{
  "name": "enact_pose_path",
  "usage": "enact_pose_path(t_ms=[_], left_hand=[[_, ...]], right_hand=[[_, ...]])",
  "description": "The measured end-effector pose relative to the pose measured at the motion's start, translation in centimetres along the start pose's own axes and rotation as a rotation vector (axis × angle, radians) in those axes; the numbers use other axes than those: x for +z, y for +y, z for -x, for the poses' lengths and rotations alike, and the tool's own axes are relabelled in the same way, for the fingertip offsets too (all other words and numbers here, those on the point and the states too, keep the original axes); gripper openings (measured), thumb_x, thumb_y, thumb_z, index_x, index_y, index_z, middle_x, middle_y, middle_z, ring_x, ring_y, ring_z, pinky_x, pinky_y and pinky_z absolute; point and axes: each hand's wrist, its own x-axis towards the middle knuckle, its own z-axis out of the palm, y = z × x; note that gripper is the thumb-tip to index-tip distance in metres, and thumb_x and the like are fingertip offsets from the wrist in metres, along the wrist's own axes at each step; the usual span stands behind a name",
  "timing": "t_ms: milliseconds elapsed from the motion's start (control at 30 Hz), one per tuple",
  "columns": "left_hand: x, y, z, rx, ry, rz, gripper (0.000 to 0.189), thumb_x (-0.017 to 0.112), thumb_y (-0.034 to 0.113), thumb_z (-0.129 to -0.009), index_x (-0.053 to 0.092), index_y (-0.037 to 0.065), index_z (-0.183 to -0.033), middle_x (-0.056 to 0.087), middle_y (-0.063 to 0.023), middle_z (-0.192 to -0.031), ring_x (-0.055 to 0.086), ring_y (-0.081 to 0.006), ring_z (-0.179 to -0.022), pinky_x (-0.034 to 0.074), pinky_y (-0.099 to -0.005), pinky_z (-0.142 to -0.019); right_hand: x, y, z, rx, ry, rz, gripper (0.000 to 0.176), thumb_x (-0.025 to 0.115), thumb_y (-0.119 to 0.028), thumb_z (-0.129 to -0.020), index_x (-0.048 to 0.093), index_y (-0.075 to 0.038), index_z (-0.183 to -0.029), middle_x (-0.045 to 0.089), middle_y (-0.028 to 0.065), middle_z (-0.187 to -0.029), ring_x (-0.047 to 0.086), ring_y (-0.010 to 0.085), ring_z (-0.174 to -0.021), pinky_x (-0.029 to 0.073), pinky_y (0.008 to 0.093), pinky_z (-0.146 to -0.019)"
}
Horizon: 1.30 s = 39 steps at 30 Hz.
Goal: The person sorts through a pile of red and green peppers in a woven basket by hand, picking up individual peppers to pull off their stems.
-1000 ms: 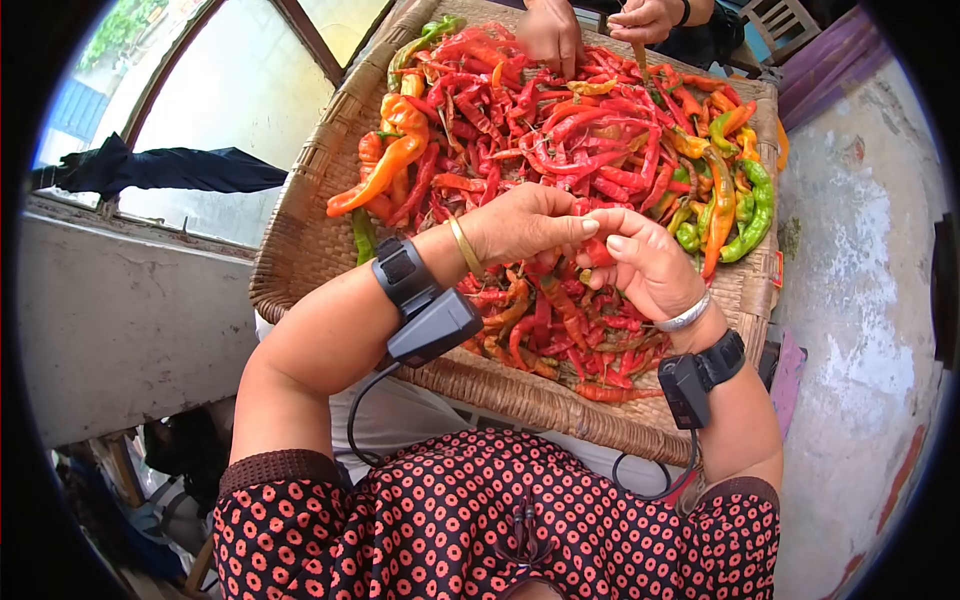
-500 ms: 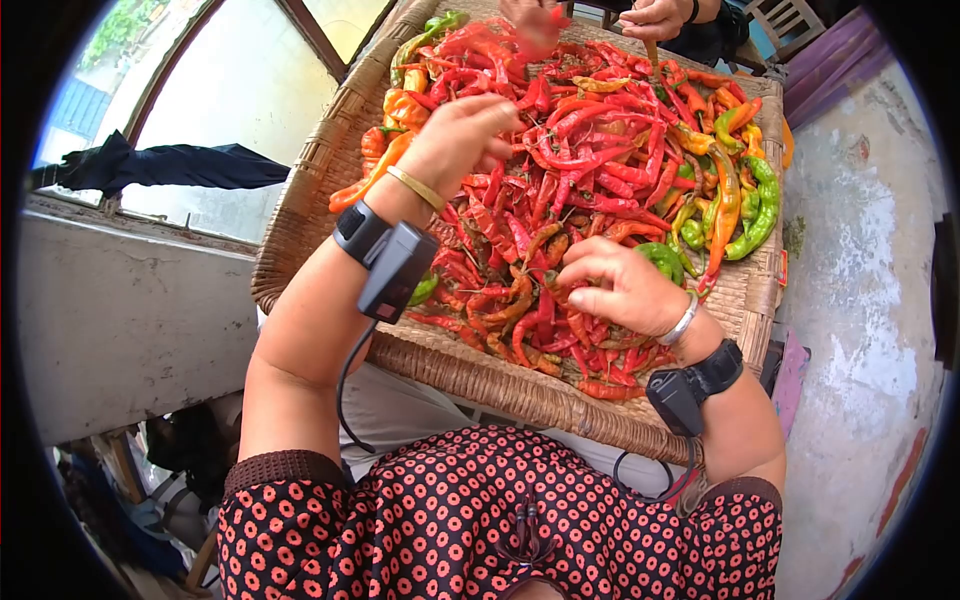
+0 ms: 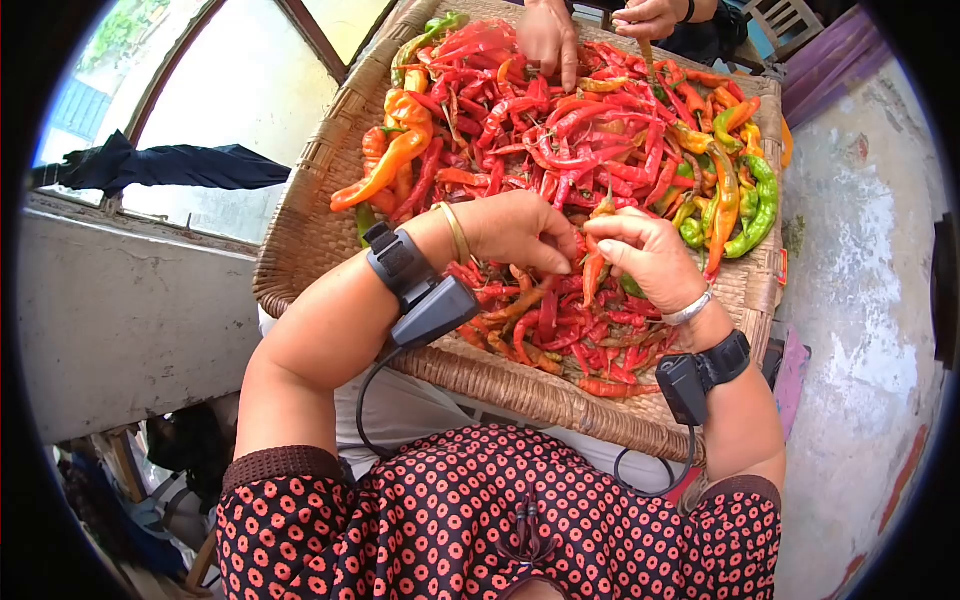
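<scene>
A heap of red chili peppers (image 3: 600, 130) fills a woven tray (image 3: 540, 395) before me. My right hand (image 3: 660, 262) pinches an orange-red chili pepper (image 3: 592, 277) near its stem end, holding it tip down over the heap. Close beside that pepper is my left hand (image 3: 510, 232), its fingers curled downward; anything in them is hidden. Smaller, wrinkled red peppers (image 3: 620, 345) lie under both hands along the near side of the tray.
Green peppers (image 3: 765, 205) line the tray's right side, and orange ones (image 3: 395, 160) its left. Across the tray, another person's hand (image 3: 548, 45) reaches into the heap; their other hand (image 3: 645, 18) holds a thin brownish thing. A folded dark umbrella (image 3: 190, 165) lies by the window.
My left hand has come down from the upper heap to beside my right. My right hand has lifted slightly, now with the orange-red chili pepper. The other person's hand has moved into the heap.
</scene>
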Motion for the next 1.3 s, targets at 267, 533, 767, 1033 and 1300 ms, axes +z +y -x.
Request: enact_pose_path(t_ms=[267, 533, 767, 1033, 1300], left_hand=[[1.8, 1.1, -1.2, -0.343, 0.262, 0.602, 0.026, 0.062, 0.031, -0.081, 0.063, 0.006, -0.090, 0.057, 0.0023, -0.067, 0.049, -0.0049, -0.053, 0.040, -0.0190, -0.046], [-0.9, 1.7, -0.7, -0.233, 0.420, 0.571, 0.018, 0.056, 0.022, -0.085, 0.062, 0.006, -0.091, 0.060, 0.0019, -0.073, 0.048, -0.0020, -0.054, 0.038, -0.0155, -0.047], [-4.9, -0.5, 1.3, -0.345, 0.826, 0.120, 0.022, 0.057, 0.025, -0.084, 0.062, 0.004, -0.089, 0.061, -0.0023, -0.071, 0.052, -0.0084, -0.056, 0.042, -0.0216, -0.051], [-0.6, -0.3, 0.1, 0.089, 0.183, -0.258, 0.026, 0.064, 0.010, -0.070, 0.062, 0.004, -0.094, 0.063, -0.0129, -0.082, 0.061, -0.0193, -0.074, 0.047, -0.0301, -0.066], [-2.2, 1.5, 0.6, -0.146, 0.210, 0.005, 0.017, 0.062, 0.017, -0.076, 0.065, 0.006, -0.088, 0.060, -0.0073, -0.062, 0.055, -0.0113, -0.055, 0.045, -0.0269, -0.054]], right_hand=[[0.9, 0.4, 0.2, -0.155, -0.061, -0.012, 0.052, 0.058, -0.017, -0.076, 0.043, -0.003, -0.124, 0.038, 0.0135, -0.124, 0.039, 0.0246, -0.117, 0.035, 0.0323, -0.094], [1.5, 0.1, 0.3, -0.180, 0.016, -0.209, 0.053, 0.060, -0.019, -0.077, 0.043, -0.004, -0.124, 0.039, 0.0117, -0.125, 0.046, 0.0244, -0.110, 0.044, 0.0304, -0.084], [1.8, 2.2, -0.3, -0.377, -0.185, 0.450, 0.045, 0.062, -0.025, -0.073, 0.053, -0.008, -0.114, 0.048, 0.0144, -0.112, 0.047, 0.0289, -0.104, 0.037, 0.0374, -0.091], [2.4, 2.4, -0.1, -0.294, -0.212, 0.322, 0.040, 0.062, -0.018, -0.073, 0.056, -0.001, -0.108, 0.051, 0.0130, -0.107, 0.049, 0.0252, -0.101, 0.039, 0.0344, -0.088], [1.3, 0.8, 0.0, -0.006, -0.067, -0.385, 0.028, 0.057, -0.013, -0.082, 0.057, 0.000, -0.107, 0.060, 0.0021, -0.089, 0.057, 0.0095, -0.080, 0.045, 0.0224, -0.072]])
